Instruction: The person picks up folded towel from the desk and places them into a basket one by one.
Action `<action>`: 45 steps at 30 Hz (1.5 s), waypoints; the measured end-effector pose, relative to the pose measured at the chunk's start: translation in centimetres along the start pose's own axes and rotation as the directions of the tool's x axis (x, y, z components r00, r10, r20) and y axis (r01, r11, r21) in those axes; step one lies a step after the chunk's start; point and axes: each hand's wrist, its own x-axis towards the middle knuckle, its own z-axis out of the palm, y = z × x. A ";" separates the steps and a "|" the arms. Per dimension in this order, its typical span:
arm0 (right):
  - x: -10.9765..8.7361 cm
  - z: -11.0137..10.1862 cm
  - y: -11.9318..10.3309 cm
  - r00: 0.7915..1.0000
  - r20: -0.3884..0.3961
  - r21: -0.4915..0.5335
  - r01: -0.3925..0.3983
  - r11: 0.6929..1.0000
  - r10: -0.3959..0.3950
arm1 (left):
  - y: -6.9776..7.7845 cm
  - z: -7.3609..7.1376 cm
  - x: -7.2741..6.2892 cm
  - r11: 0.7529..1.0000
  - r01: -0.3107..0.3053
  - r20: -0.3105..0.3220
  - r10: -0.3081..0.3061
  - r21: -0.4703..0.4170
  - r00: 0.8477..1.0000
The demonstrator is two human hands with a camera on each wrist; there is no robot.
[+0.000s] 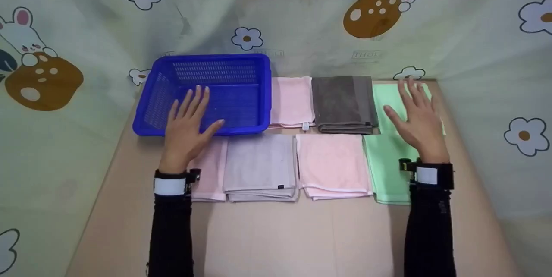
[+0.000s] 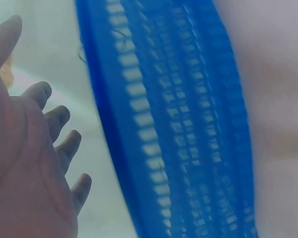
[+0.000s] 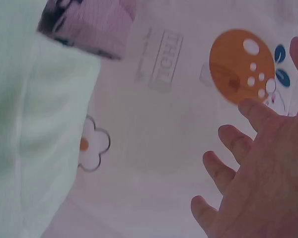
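Observation:
My left hand (image 1: 185, 132) is spread over the front left part of a blue plastic basket (image 1: 241, 130), fingers straight and holding nothing. In the left wrist view the basket's slotted wall (image 2: 174, 109) stands beside that hand (image 2: 35, 148). On the right, my other hand (image 1: 418, 121) hovers with fingers apart over two green folded towels, a back one (image 1: 384, 102) and a front one (image 1: 384, 169), partly hiding both. The right wrist view shows green cloth (image 3: 39, 129) at the left and the bare right hand (image 3: 263, 168) at the right.
Between the hands lie a pink towel (image 1: 291, 100) and a dark grey-brown towel (image 1: 343, 100) in back. In front are a pink towel (image 1: 211, 173), a light grey towel (image 1: 261, 165) and another pink towel (image 1: 332, 160). A patterned sheet (image 1: 310, 18) rises behind the wooden table (image 1: 276, 238).

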 end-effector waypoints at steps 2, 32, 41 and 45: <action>0.3 0.6 -1.1 0.999 0.009 -0.014 0.038 0.999 -0.037 | 1.2 0.0 0.0 0.999 -0.042 -0.017 0.042 -0.015 0.999; -0.7 13.6 -14.2 0.862 0.259 0.231 0.382 0.895 -0.435 | 6.6 1.8 -1.5 0.996 0.089 0.430 -0.070 -0.023 0.900; -0.2 13.8 -13.7 0.854 0.298 0.275 0.350 0.895 -0.426 | 4.9 3.1 -0.9 0.985 0.140 0.451 -0.078 -0.106 0.889; 0.2 14.2 -13.8 0.857 0.294 0.279 0.346 0.896 -0.422 | 4.7 3.5 -0.9 0.979 0.158 0.474 -0.078 -0.131 0.877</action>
